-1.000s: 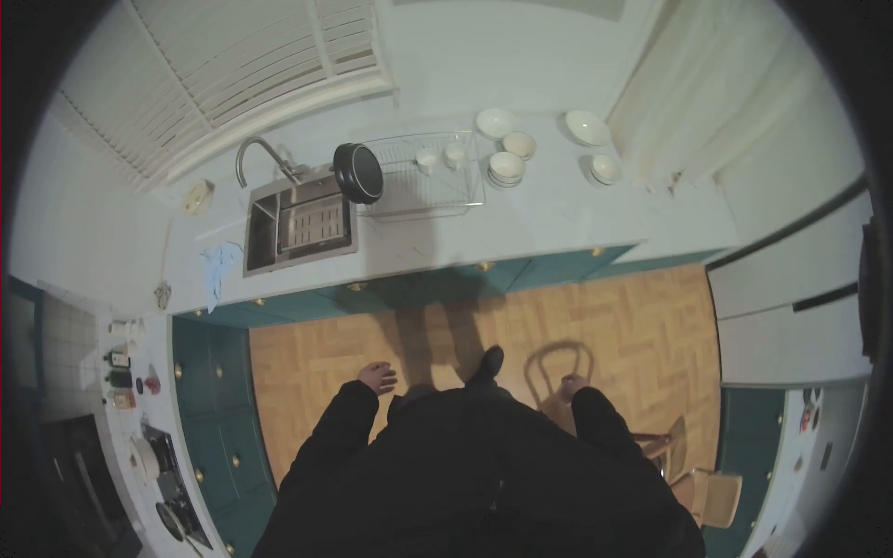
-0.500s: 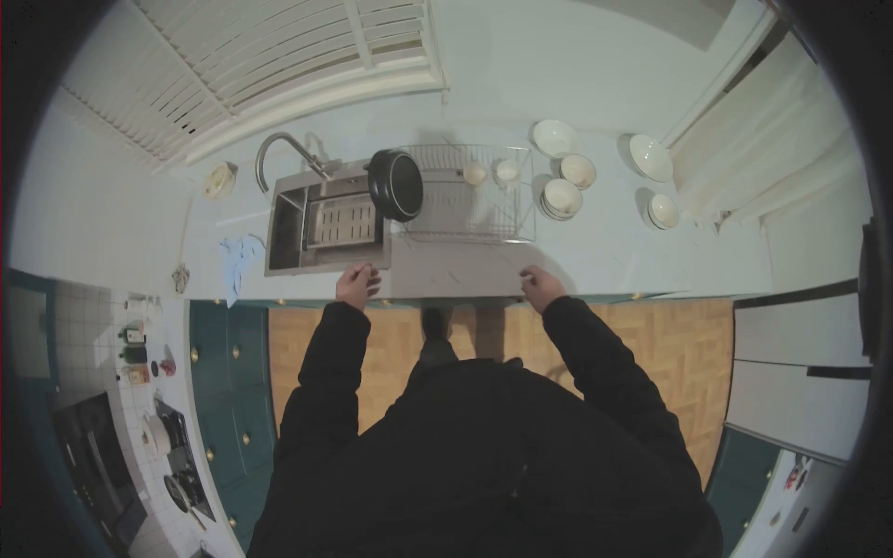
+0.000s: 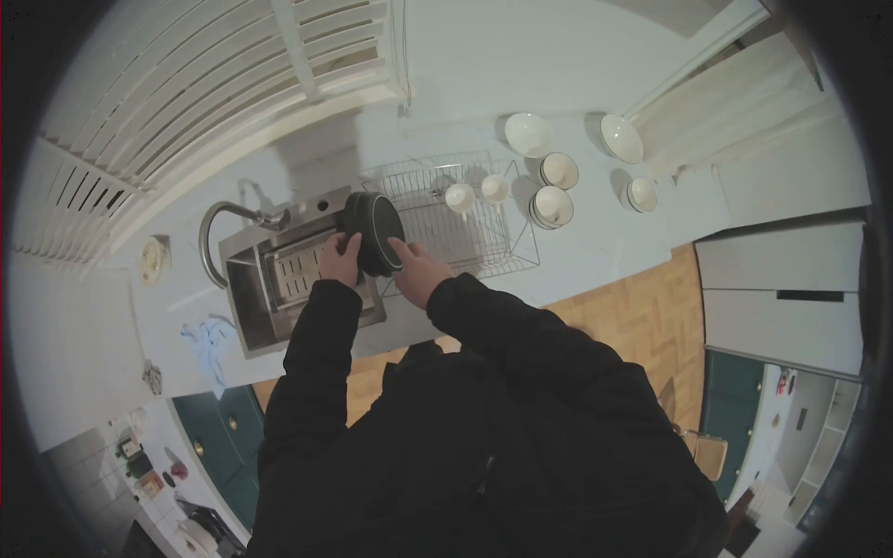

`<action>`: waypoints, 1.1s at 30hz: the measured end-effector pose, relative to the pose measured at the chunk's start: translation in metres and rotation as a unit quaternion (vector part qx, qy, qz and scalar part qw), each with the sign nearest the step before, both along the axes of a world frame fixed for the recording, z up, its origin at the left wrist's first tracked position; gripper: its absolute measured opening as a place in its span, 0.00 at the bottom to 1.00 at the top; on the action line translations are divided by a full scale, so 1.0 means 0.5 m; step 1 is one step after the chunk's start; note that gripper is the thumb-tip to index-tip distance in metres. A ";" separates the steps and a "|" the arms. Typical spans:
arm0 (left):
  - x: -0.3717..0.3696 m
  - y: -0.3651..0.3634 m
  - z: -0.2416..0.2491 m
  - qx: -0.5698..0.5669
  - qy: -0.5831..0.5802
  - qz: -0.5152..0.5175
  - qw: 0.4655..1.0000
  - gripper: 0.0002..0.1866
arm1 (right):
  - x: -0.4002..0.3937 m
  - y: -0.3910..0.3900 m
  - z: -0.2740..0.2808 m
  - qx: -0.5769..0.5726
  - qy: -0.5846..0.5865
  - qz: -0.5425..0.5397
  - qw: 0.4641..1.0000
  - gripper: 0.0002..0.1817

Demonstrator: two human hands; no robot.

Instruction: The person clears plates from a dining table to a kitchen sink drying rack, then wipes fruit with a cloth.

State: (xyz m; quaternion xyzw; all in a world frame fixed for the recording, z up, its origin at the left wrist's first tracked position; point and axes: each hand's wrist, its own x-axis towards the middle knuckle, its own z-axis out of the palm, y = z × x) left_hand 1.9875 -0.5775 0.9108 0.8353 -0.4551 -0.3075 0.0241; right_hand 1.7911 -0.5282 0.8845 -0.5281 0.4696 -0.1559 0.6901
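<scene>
A round black pot stands tilted at the right end of the steel sink, against the wire dish rack. My left hand grips its near left side, thumb and fingers closed at the edge. On the near right rim my right hand pinches the pot, its thumb side uppermost. The underside of the pot and some fingertips are hidden. Two small pale cups, a left cup and a right cup, sit in the rack.
Right of the rack stand a white bowl, stacked bowls and another large bowl. A curved faucet rises behind the sink. A blue cloth lies left of it. A slotted tray sits inside the sink.
Both hands have moved from the counter's front edge up to the pot and closed on it. The view has turned and shifted, so the counter now slants.
</scene>
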 end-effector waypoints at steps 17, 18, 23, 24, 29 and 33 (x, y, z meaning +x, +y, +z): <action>0.011 -0.003 -0.017 0.002 0.034 0.006 0.999 0.15 | 0.072 -0.089 0.008 -0.059 0.071 0.033 0.995 0.44; 0.008 -0.003 -0.014 0.004 0.031 0.000 1.000 0.15 | 0.070 -0.088 0.008 -0.059 0.070 0.032 0.995 0.44; -0.005 -0.006 -0.011 0.018 0.043 -0.023 0.999 0.14 | 0.048 -0.089 0.003 -0.030 0.081 0.034 0.996 0.45; -0.006 -0.007 -0.014 0.018 0.042 -0.027 0.999 0.15 | 0.041 -0.092 0.004 -0.027 0.084 0.034 0.996 0.45; -0.033 -0.016 -0.017 0.022 -0.039 -0.079 0.996 0.17 | 0.001 -0.109 0.019 0.017 0.063 0.029 0.997 0.44; -0.061 -0.019 -0.017 0.048 -0.055 -0.071 0.995 0.18 | -0.019 -0.115 0.013 0.032 0.074 0.023 0.996 0.44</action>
